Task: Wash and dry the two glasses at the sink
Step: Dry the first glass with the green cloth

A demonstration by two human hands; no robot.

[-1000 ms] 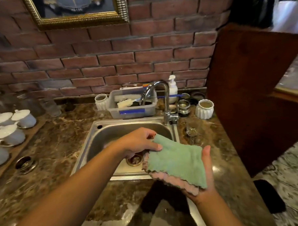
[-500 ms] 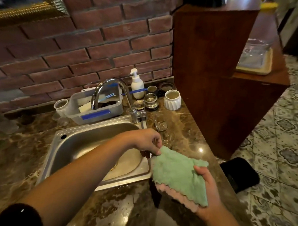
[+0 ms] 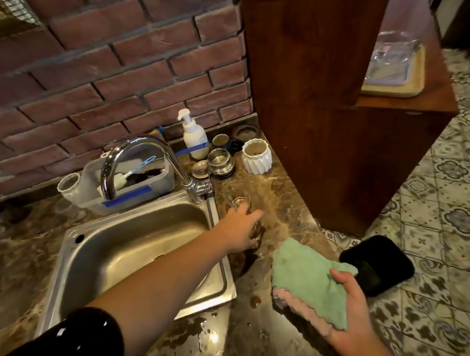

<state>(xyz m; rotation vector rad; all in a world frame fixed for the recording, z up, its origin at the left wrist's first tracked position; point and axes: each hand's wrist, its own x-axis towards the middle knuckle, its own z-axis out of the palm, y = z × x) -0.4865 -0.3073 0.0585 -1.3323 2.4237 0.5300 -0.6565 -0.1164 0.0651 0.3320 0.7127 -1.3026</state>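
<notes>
Left hand (image 3: 240, 232) reaches across the sink (image 3: 118, 247) rim onto the counter (image 3: 289, 215), fingers curled down over the near glass (image 3: 255, 232); can't tell if the grip is closed, blur hides it. Far glass (image 3: 239, 200) stands upright just beyond at 12 o'clock, mouth up, long axis vertical. Right hand (image 3: 350, 304) at 4 o'clock of the left, clamped on a green cloth (image 3: 308, 279), thumb on top.

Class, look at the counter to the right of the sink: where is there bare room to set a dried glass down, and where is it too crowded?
Free: marble between the sink rim and green cloth, and the front counter. Crowded: behind the tap, with soap bottle, metal cups, white ribbed pot.
</notes>
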